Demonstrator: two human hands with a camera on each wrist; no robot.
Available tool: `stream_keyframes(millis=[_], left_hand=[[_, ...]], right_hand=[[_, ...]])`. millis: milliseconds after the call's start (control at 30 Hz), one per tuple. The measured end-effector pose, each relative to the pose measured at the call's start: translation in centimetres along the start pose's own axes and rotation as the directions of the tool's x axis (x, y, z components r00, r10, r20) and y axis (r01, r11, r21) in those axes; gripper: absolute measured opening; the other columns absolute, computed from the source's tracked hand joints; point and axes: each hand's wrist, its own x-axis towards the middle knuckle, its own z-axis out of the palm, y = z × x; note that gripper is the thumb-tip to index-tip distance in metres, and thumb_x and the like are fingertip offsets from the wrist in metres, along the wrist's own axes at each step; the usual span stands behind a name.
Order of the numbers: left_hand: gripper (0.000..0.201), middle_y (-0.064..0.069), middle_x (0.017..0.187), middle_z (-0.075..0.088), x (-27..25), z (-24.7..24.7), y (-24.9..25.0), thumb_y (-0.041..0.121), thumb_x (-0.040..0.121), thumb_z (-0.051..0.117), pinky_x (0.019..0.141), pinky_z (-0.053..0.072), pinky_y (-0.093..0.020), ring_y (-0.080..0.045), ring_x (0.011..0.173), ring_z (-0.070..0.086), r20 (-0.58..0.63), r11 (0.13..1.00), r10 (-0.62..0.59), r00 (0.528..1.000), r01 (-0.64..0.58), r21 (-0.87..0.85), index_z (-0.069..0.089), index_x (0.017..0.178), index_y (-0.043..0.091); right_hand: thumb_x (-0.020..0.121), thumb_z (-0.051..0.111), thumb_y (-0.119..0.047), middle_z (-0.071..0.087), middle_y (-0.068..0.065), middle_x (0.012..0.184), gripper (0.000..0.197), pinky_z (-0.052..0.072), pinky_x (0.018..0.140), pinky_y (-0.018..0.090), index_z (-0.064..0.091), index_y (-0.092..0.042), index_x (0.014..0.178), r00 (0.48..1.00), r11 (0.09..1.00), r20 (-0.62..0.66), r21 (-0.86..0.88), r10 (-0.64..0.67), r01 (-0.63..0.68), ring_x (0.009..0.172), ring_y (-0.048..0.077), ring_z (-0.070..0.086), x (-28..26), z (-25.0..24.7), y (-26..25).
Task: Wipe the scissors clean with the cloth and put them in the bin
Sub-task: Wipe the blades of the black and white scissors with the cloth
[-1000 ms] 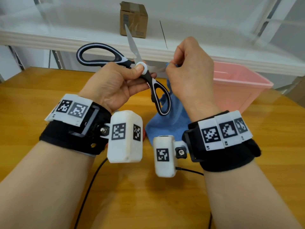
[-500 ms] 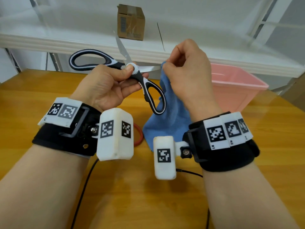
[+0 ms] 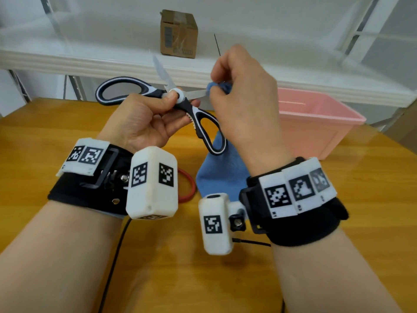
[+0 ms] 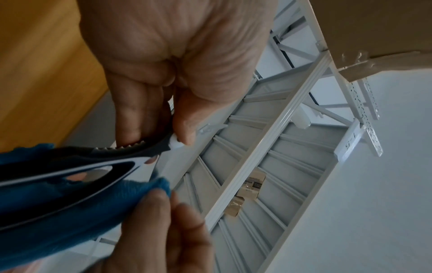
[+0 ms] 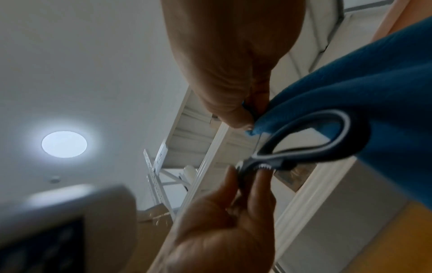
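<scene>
Black-and-white scissors [image 3: 180, 102] are held above the table with their blades spread wide. My left hand [image 3: 155, 118] pinches them at the white pivot, thumb on top. One blade points up, the other points right into a blue cloth [image 3: 222, 170]. My right hand [image 3: 239, 96] pinches that cloth around the right-pointing blade; the rest of the cloth hangs down to the table. In the left wrist view the scissors' handle [image 4: 70, 166] crosses in front of the cloth [image 4: 81, 206]. The right wrist view shows the cloth [image 5: 350, 83] behind a handle loop [image 5: 315, 140]. The pink bin [image 3: 320, 123] stands at the right.
A red ring [image 3: 188, 186] lies on the wooden table [image 3: 372, 199] beneath my left wrist. A white shelf [image 3: 90, 64] runs behind the table with a cardboard box [image 3: 178, 33] on it. Black cables [image 3: 112, 263] trail toward the near edge.
The right hand with the cloth has slid outward along the right-pointing blade, baring more metal near the pivot. The left hand has kept its hold on the scissors.
</scene>
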Motion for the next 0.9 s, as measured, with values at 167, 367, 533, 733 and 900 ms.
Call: stream_keyframes(millis=[167,367,533,733,900], left_hand=[[0.012,-0.014,0.098,0.071,-0.3,0.6,-0.3,0.002,0.089,0.054,0.084,0.059,-0.037,-0.027,0.099,0.07,0.026,0.996,0.034,0.999,-0.036,0.077,0.063,0.097,0.0],[0.008,-0.019,0.105,0.065,-0.4,1.0,-0.3,0.001,0.092,0.052,0.072,0.06,-0.033,-0.029,0.095,0.072,0.033,0.992,0.034,0.999,-0.038,0.118,0.058,0.097,0.0],[0.011,-0.011,0.09,0.073,-0.4,0.9,-0.2,0.003,0.089,0.053,0.082,0.059,-0.035,-0.025,0.092,0.073,0.052,0.987,0.049,0.997,-0.056,0.154,0.063,0.093,0.002],[0.011,-0.017,0.095,0.07,-0.4,0.9,-0.4,0.0,0.094,0.05,0.072,0.061,-0.032,-0.029,0.094,0.072,-0.007,0.995,0.01,1.0,-0.01,0.104,0.06,0.088,0.001],[0.011,-0.014,0.089,0.073,-0.5,0.1,0.0,0.002,0.094,0.051,0.076,0.06,-0.031,-0.027,0.095,0.072,-0.042,0.998,-0.031,0.999,0.034,0.055,0.061,0.09,0.003]], right_hand=[[0.076,0.059,0.0,0.054,-0.001,0.08,0.021,0.035,0.063,0.03,0.048,-0.017,0.083,0.994,0.993,0.099,-0.095,-0.053,0.062,0.075,0.019,0.048,-0.6,1.3,-0.3],[0.078,0.057,0.0,0.062,-0.002,0.08,0.017,0.048,0.071,0.034,0.059,-0.015,0.086,0.988,0.982,0.029,-0.118,0.15,-0.146,0.076,0.016,0.058,0.2,-0.5,2.4],[0.082,0.058,-0.003,0.062,-0.004,0.078,0.012,0.053,0.064,0.028,0.058,-0.014,0.086,0.993,0.994,0.055,-0.018,0.106,-0.106,0.075,0.005,0.067,-0.2,0.4,0.7],[0.082,0.056,-0.001,0.062,-0.002,0.081,0.016,0.047,0.068,0.03,0.056,-0.017,0.086,0.985,0.981,0.05,-0.107,0.165,-0.159,0.078,0.015,0.057,0.0,-0.1,2.0],[0.086,0.057,-0.002,0.063,-0.006,0.085,0.017,0.045,0.065,0.021,0.057,-0.019,0.089,0.973,0.976,0.072,-0.037,0.217,-0.215,0.079,0.01,0.058,0.4,-0.7,2.4]])
